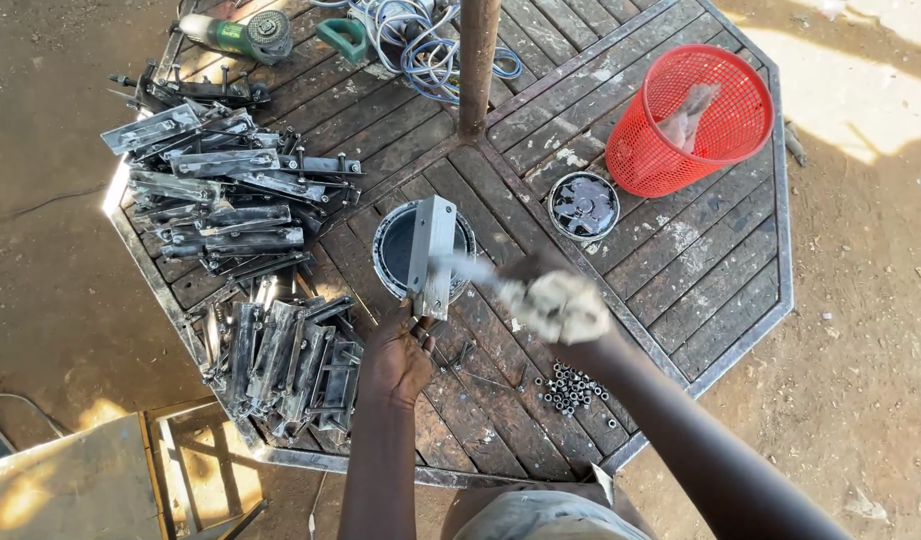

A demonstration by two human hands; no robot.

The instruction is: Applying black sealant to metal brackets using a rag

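My left hand (398, 355) grips the lower end of a flat grey metal piece (430, 255) and holds it upright over an open round tin of dark paint (395, 250). My right hand (555, 300), wrapped in a pale rag or glove and blurred by motion, holds a brush handle (465, 268) against the metal piece. Both hands are over the middle of an octagonal wooden-slat table (680, 290) with a metal frame.
Stacks of similar grey metal pieces lie at the left (225, 195) and front left (290, 365). A red mesh basket (695, 120), a tin lid (583, 206), small nuts (570, 388), an angle grinder (238, 35), coiled cables (420, 40) and a centre post (477, 65) share the table.
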